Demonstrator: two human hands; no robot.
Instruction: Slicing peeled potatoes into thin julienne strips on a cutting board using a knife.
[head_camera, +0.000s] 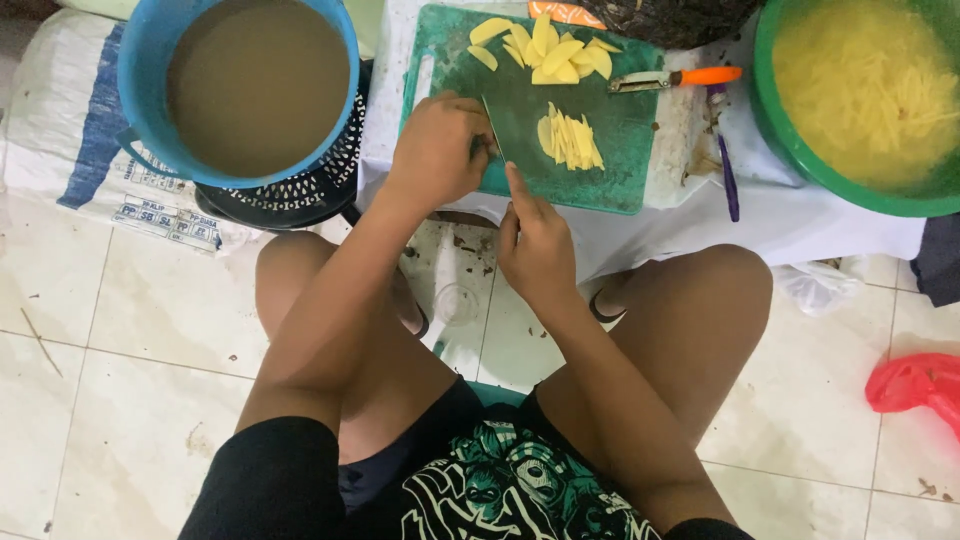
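Left hand (438, 150) curled, grip pressed shut on knife (492, 128) at frame centre; right hand (535, 245) loose, forefinger on green cutting board (520, 100); potato sticks (568, 140) just right of blade, likely wet, slippery, brittle; pinch bundle from sides.

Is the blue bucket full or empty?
Nearly full: murky brown water fills the blue bucket to just below its rim.
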